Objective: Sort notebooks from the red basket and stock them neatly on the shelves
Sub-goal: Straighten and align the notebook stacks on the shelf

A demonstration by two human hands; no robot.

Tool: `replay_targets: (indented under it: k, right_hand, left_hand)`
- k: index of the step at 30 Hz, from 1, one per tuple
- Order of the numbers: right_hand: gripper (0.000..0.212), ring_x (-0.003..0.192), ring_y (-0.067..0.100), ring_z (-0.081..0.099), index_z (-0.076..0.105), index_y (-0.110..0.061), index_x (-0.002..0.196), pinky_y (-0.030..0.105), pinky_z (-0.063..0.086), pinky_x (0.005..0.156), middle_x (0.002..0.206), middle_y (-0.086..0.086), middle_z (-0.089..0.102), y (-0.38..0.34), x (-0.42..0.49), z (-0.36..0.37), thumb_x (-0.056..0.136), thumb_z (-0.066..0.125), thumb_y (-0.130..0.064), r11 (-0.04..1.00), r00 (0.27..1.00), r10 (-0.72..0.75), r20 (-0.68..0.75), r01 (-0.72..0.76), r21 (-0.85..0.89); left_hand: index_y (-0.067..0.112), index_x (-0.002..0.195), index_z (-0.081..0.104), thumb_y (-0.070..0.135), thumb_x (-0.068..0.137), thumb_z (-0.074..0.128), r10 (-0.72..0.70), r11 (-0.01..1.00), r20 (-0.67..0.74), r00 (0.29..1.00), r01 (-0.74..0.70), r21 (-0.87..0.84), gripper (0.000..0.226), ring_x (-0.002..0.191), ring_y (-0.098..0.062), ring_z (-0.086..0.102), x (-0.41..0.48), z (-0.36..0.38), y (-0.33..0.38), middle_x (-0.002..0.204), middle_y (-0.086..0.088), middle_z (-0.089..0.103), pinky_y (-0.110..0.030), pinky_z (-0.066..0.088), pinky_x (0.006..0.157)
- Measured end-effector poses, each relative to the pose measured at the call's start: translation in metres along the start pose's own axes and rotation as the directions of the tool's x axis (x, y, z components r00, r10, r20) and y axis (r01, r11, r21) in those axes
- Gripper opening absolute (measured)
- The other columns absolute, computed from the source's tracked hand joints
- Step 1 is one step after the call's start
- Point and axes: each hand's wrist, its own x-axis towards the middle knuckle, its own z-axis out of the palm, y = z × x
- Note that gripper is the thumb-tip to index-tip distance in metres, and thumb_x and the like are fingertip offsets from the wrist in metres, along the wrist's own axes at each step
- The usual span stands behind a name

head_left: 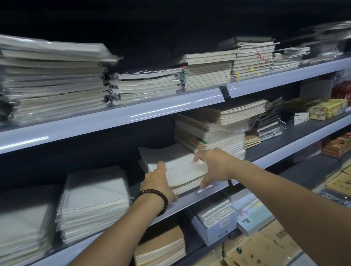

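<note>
A low stack of pale notebooks (179,168) lies on the middle shelf (276,157), its front edge near the shelf lip. My left hand (158,183), with a dark bead bracelet on the wrist, presses against the stack's left front corner. My right hand (215,165) is spread over the right side, thumb under the front edge and fingers on top. Both hands hold the stack between them. The red basket is out of view.
A spiral-bound stack (94,203) sits left of my hands, a tall tan pile (214,130) right of them. The upper shelf (107,121) carries several wrapped stacks. Below are brown pads (160,252), a grey box (216,221) and flat brown books (259,251).
</note>
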Motion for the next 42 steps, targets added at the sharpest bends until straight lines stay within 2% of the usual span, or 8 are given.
replay_targets:
  k: [6,9,14,20,30,36,40,42]
  right_hand:
    - [0.110,0.113,0.020,0.051,0.044,-0.041,0.146,0.034,0.045,0.086,0.140,0.000,0.057,0.005,0.002,0.006,0.053,0.103,-0.046,0.999,1.000,0.010,0.006,-0.010,0.053]
    - [0.105,0.117,0.021,0.054,0.051,-0.039,0.146,0.030,0.042,0.088,0.144,0.001,0.059,0.008,0.006,0.005,0.055,0.104,-0.044,0.998,1.000,0.007,-0.025,-0.005,0.060]
    - [0.104,0.123,0.024,0.060,0.056,-0.037,0.146,0.027,0.043,0.086,0.145,0.000,0.061,0.007,0.014,0.005,0.054,0.105,-0.042,0.997,0.999,0.030,-0.039,-0.027,0.066]
    - [0.105,0.128,0.022,0.058,0.057,-0.036,0.148,0.025,0.042,0.088,0.149,-0.005,0.059,0.001,0.020,0.001,0.055,0.105,-0.043,0.999,0.999,0.035,-0.038,-0.034,0.019]
    - [0.106,0.132,0.022,0.057,0.057,-0.036,0.150,0.024,0.043,0.092,0.152,-0.006,0.058,-0.004,0.016,0.000,0.056,0.104,-0.045,0.998,0.997,0.050,-0.064,-0.053,-0.038]
    - [0.102,0.131,0.024,0.057,0.058,-0.037,0.149,0.028,0.047,0.098,0.152,-0.004,0.058,-0.005,0.012,-0.001,0.058,0.104,-0.043,0.997,0.995,0.066,-0.072,-0.068,-0.023]
    - [0.102,0.134,0.029,0.054,0.051,-0.039,0.154,0.034,0.048,0.106,0.156,0.006,0.051,-0.007,0.003,0.002,0.065,0.101,-0.041,0.997,0.995,0.081,-0.054,-0.081,-0.005]
    - [0.104,0.130,0.030,0.056,0.045,-0.040,0.158,0.037,0.050,0.107,0.152,0.009,0.052,-0.012,-0.006,0.003,0.069,0.099,-0.040,0.994,0.993,0.109,-0.047,-0.109,-0.004]
  left_hand:
    - [0.025,0.131,0.039,0.020,0.067,0.100,-0.037,0.992,0.042,0.998,0.042,-0.117,0.089,0.112,-0.033,0.065,0.007,0.008,0.001,0.119,-0.006,0.052,-0.045,0.061,0.097]
    - [0.027,0.127,0.040,0.024,0.067,0.099,-0.027,0.995,-0.006,1.000,0.026,-0.093,0.085,0.105,-0.032,0.067,0.010,0.011,-0.003,0.113,-0.003,0.054,-0.044,0.063,0.092]
    - [0.031,0.119,0.042,0.028,0.065,0.099,-0.010,1.000,-0.072,0.997,0.009,-0.014,0.079,0.088,-0.027,0.069,0.017,0.010,-0.009,0.089,0.005,0.048,-0.036,0.063,0.074]
    - [0.031,0.121,0.047,0.031,0.060,0.099,-0.032,0.999,-0.076,0.997,0.033,0.018,0.080,0.092,-0.027,0.069,0.026,0.005,-0.011,0.100,0.000,0.055,-0.034,0.061,0.070]
    - [0.030,0.123,0.048,0.026,0.063,0.099,-0.069,0.998,-0.120,0.990,0.068,-0.015,0.080,0.084,-0.022,0.065,0.028,0.011,-0.008,0.085,0.006,0.048,-0.026,0.049,0.056]
    - [0.031,0.127,0.047,0.024,0.063,0.100,-0.039,0.999,-0.153,0.987,0.038,-0.005,0.083,0.081,-0.021,0.066,0.028,0.018,-0.014,0.084,0.006,0.050,-0.027,0.057,0.061]
    - [0.033,0.129,0.044,0.026,0.066,0.096,-0.012,0.999,-0.143,0.990,0.018,0.041,0.082,0.080,-0.022,0.067,0.025,0.016,-0.015,0.082,0.006,0.048,-0.034,0.066,0.068]
    - [0.035,0.138,0.043,0.026,0.072,0.092,0.001,1.000,-0.132,0.991,0.002,0.026,0.083,0.083,-0.024,0.066,0.019,0.013,-0.015,0.088,0.004,0.055,-0.035,0.065,0.072]
